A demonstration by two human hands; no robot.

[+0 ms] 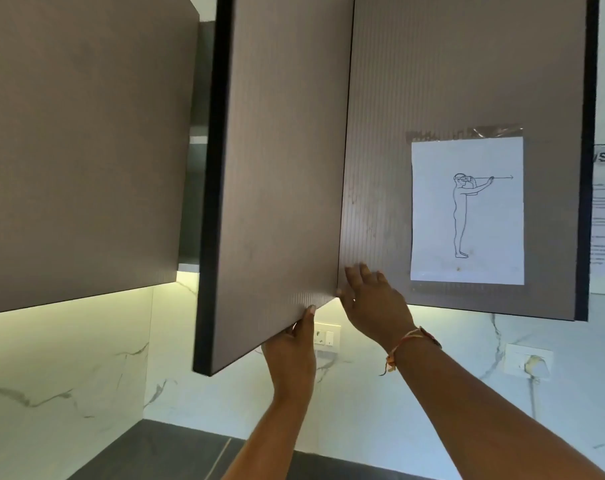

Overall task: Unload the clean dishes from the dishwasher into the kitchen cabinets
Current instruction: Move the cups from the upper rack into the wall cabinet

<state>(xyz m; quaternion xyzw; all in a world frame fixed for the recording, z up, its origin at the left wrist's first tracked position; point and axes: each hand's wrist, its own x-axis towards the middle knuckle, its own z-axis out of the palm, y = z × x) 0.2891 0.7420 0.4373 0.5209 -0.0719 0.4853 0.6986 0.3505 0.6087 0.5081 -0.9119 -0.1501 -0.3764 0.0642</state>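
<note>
A brown upper cabinet door (pixel 276 168) stands partly swung out, and a dark slice of the cabinet's inside (pixel 198 116) shows at its left. My left hand (pixel 294 341) grips this door's bottom edge near its lower right corner, thumb on the front face. My right hand (pixel 370 303) lies flat with fingers spread on the lower left corner of the neighbouring ribbed door (pixel 450 81), which looks closed. Neither hand holds a dish. No dishes and no dishwasher are in view.
Another closed brown cabinet (pixel 79 133) hangs at the left. A paper with a line drawing of a standing figure (pixel 467 209) is taped to the right door. Below are a lit marble backsplash (pixel 86 358), wall sockets (pixel 325 336), and a dark countertop (pixel 162 452).
</note>
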